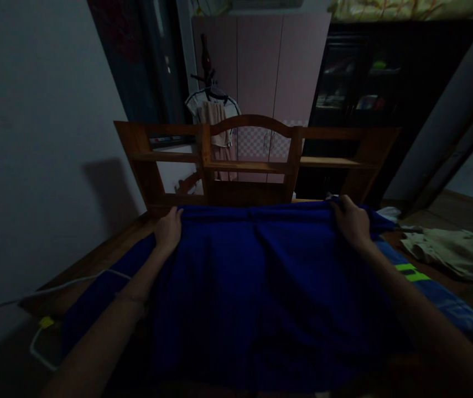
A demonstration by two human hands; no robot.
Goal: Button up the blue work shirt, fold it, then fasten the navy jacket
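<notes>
A large piece of plain dark blue cloth [236,265], perhaps a garment, hangs stretched between my two hands. At its upper left edge my left hand [169,229] grips the fabric with closed fingers. My right hand [351,221] is closed on the upper right edge, and a bit of cloth trails out beyond it to the right. Soft folds run down from the top edge. The lower part fades into shadow, so I cannot tell its full shape. A thin band circles my left wrist.
A wooden shelf frame [248,167] stands ahead, with a pink wardrobe [259,72] and a dark cabinet [356,72] behind. Clothes hang on a rack [215,113]. On the right lie a pale cloth [456,251] and a blue printed item [447,301]. A white cable [66,282] crosses the left.
</notes>
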